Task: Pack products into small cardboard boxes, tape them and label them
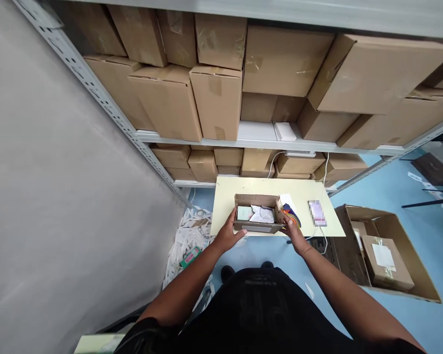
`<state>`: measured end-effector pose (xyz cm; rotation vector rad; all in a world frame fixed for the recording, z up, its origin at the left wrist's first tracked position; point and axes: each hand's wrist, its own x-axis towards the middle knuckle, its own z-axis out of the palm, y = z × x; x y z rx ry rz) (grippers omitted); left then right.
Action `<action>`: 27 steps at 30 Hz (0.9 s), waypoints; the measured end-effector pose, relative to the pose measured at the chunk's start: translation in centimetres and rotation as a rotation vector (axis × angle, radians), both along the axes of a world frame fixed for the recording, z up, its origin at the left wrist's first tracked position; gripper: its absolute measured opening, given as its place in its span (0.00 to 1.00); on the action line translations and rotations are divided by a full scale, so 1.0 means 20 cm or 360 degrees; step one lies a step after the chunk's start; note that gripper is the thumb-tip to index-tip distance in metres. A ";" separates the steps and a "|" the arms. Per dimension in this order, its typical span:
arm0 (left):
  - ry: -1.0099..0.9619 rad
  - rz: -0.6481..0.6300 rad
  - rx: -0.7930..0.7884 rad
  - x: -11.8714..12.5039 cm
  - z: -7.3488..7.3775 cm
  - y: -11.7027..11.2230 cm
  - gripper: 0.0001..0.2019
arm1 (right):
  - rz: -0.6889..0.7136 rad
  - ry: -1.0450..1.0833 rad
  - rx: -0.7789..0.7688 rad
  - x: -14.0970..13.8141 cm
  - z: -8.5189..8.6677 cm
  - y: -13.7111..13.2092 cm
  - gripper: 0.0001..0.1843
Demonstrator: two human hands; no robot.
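Observation:
A small open cardboard box (259, 226) sits on a pale yellow table (225, 204) and holds a light green item (244, 213) and crumpled white paper (263, 214). My left hand (228, 235) grips the box's left end, fingers curled round its wall. At the right end, my right hand (294, 234) holds the box by its flap. A colourful round object (291, 215) lies right beside that hand. A white card (287, 199) lies behind it.
A blurred flat item (317, 212) lies on the table's right. A big open carton (387, 255) with a taped parcel stands on the blue floor at right. White scraps (186, 241) litter the floor at left. Metal shelves (243, 143) packed with cardboard boxes rise behind.

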<state>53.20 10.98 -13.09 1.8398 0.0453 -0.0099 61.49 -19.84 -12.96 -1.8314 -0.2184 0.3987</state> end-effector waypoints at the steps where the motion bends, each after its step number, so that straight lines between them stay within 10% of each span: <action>1: 0.0010 0.0003 0.0067 0.05 0.00 0.01 0.52 | 0.0069 -0.0033 -0.0042 0.02 -0.01 0.01 0.42; 7: 0.0132 -0.0145 0.0339 0.23 -0.09 0.06 0.44 | 0.0389 -0.0362 -0.0641 0.17 -0.15 0.03 0.51; 14: 0.0091 -0.0070 0.0493 0.27 -0.18 0.00 0.23 | 0.0343 -0.0454 -0.0701 0.25 -0.29 0.00 0.32; 21: 0.0167 0.0313 0.0314 0.45 -0.12 0.04 0.34 | 0.0082 -0.0473 -0.0665 0.32 -0.33 0.06 0.31; 27: 0.0180 0.0166 0.0331 0.64 -0.04 0.04 0.21 | 0.0044 -0.0315 -0.0769 0.33 -0.31 0.07 0.35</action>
